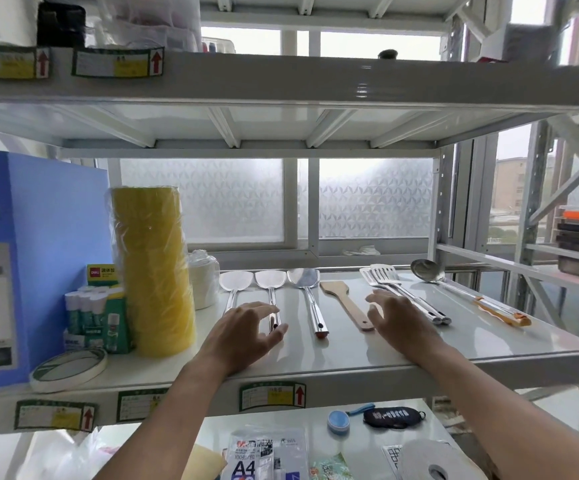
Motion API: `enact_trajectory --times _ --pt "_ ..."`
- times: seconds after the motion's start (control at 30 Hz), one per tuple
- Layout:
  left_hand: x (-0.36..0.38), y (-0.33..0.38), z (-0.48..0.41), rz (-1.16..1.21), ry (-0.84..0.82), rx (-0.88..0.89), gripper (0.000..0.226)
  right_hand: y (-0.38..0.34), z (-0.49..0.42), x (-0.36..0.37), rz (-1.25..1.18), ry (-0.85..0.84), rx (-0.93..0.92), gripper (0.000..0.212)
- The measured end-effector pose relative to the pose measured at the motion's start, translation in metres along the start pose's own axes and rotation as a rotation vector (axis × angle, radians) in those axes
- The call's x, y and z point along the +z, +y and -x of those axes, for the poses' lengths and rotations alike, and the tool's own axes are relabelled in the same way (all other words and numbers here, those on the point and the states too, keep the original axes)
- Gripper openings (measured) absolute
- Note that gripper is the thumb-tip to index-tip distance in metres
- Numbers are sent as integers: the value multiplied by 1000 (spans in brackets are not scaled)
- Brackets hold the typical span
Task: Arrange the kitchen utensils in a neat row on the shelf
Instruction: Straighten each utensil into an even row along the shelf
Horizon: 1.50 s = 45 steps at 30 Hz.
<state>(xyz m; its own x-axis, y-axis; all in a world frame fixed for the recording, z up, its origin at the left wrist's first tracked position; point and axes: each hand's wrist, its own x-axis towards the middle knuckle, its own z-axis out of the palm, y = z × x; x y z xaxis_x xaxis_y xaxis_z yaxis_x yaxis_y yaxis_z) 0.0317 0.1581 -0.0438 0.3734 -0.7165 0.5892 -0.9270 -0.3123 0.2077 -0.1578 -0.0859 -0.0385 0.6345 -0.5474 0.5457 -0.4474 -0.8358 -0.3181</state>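
Observation:
On the white shelf (454,344) several utensils lie side by side, handles toward me: three steel spatulas (235,281) (270,279) (303,277), a wooden spatula (335,289), two slotted steel turners (383,273) overlapping, and a steel ladle (426,270) with an orange handle end, angled to the right. My left hand (246,332) hovers over the handles of the two leftmost spatulas, fingers apart, holding nothing. My right hand (398,318) is spread open just right of the wooden spatula's handle, covering part of the turners' handles.
Left on the shelf stand a blue file box (38,254), a yellow tape stack (153,271), glue sticks (90,313), a white roll (205,278) and a tape ring (69,370). An upper shelf (281,77) hangs overhead. The lower shelf holds A4 pouches (263,455) and small items.

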Motion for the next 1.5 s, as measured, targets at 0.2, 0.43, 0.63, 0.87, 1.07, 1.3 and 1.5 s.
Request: enact_trajectory --times 0.2,0.43,0.63,0.87,1.07,1.3,1.5 --pt "-1 0 0 1 9 -7 54 56 -4 -20 188 4 196 31" --pt "2 0 0 -3 1 -12 57 75 -13 -20 128 -138 329 34" --pt "3 1 -1 2 -7 -17 54 81 -18 -14 108 -258 337 40" --pt "1 2 0 -3 -16 -37 54 75 -15 -14 145 -287 267 46" --pt "3 2 -1 -3 -14 -36 55 76 -16 -14 159 -330 208 51" --pt "1 3 0 0 -16 -38 52 77 -17 -15 149 -361 191 50" --pt "0 5 1 4 -11 -40 53 74 -14 -18 80 -366 226 59"
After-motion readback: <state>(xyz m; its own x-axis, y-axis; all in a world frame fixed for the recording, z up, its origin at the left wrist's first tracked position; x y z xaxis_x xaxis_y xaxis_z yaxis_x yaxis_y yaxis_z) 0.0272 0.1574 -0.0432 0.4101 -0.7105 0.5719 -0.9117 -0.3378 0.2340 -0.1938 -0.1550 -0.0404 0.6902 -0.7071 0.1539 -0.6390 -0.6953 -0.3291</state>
